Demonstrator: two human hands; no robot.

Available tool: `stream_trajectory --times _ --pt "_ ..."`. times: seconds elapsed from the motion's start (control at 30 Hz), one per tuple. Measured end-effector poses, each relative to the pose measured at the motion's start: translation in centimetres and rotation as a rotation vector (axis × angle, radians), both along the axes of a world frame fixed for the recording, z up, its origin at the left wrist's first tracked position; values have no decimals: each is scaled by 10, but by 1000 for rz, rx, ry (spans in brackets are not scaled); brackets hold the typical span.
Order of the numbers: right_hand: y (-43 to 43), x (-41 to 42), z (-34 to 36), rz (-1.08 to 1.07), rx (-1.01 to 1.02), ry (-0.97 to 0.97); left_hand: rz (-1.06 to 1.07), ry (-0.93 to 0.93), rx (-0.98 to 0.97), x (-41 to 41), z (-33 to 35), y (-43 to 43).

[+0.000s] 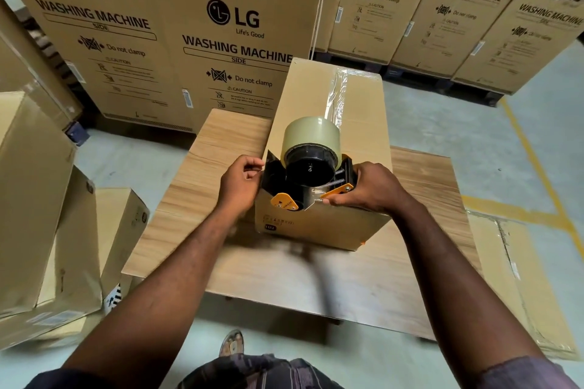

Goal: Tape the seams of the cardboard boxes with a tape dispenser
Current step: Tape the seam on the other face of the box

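Bare forearms reach forward to a tape dispenser (300, 172) held between both hands. The left hand (241, 181) curls its fingers onto the dispenser's black side plate; the right hand (374, 188) grips the opposite side by the orange lever. Under both hands the cardboard box (360, 136) sits on the table (221, 148), with clear tape (338, 91) running along its top beyond the hands. Farther off stand washing-machine cartons (177, 41).

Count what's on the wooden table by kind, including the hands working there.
Cardboard box: 1
Tape dispenser: 1
Tape roll: 1
Hands: 2, the left hand and the right hand
Total: 5
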State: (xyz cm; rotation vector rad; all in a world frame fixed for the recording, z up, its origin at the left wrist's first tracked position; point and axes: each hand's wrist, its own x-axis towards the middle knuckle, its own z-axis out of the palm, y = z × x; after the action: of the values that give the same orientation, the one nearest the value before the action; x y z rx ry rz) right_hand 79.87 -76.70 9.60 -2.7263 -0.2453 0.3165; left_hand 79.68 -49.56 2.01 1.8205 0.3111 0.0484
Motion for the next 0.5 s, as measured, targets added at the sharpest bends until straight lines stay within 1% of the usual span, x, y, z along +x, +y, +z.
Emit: stream_trajectory --times 0.1,0.17,0.27,0.33,0.37,0.4,0.43,0.5 --pt "-2 -6 -2 21 6 -31 -29 -65 118 -1 -1 1" --pt "-4 -10 -1 51 -9 -35 -34 -90 149 -3 2 1" --pt "-25 -15 1 28 -30 -31 -26 -119 170 -7 2 0" --pt "-51 -21 -2 -20 18 -9 -24 -146 195 -9 4 -2" --pt "-63 -25 -5 -46 74 11 -23 -172 223 -11 6 -4" --pt "-74 -29 -8 -62 134 32 -22 -200 286 -13 8 -7" --pt "-80 -32 -11 -71 178 44 -26 -234 391 -16 10 -10" --pt "-83 -33 -16 -74 203 30 -84 -333 632 -25 14 -22"
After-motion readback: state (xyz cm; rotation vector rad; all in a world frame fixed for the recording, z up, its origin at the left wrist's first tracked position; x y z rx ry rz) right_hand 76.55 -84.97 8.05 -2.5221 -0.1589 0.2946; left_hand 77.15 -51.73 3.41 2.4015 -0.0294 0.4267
